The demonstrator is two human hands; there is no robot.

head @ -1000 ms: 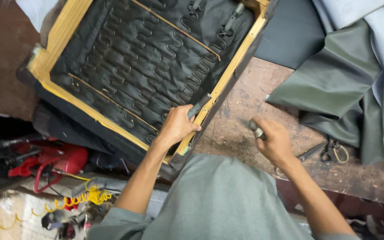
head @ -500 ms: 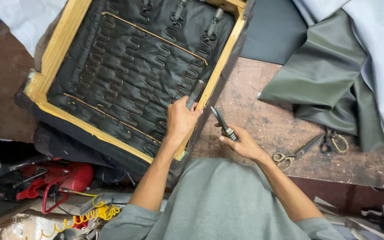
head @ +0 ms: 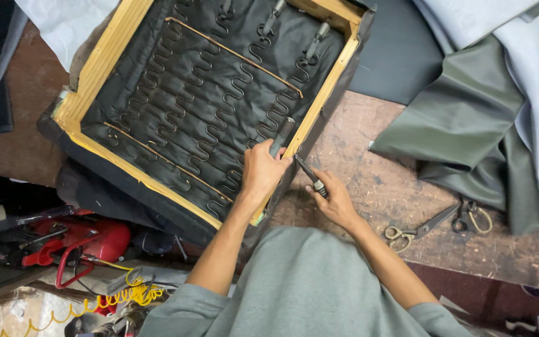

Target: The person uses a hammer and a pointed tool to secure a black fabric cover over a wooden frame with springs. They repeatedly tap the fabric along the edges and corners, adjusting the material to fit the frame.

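Both hands have closed in on the near right rail of the seat frame (head: 104, 59) since a second ago, when the right hand hung out over the bare desk at four o'clock from the left. At nine o'clock, low beside the desk, lies a red power tool (head: 73, 240) with a coiled yellow hose (head: 104, 302) under it. Next comes the wooden seat frame, upside down, its zigzag springs (head: 201, 109) showing over black lining. At centre the left hand (head: 263, 171) is closed around a dark strap end (head: 282, 136) at the rail's inner edge. Just at its three o'clock, the right hand (head: 335, 200) grips a slim dark-handled tool (head: 311, 178), its tip touching the rail. Further toward three o'clock two pairs of scissors (head: 416, 228) rest on the worn wooden desk (head: 369, 162), and folded grey-green upholstery material (head: 469, 118) is heaped at two o'clock.
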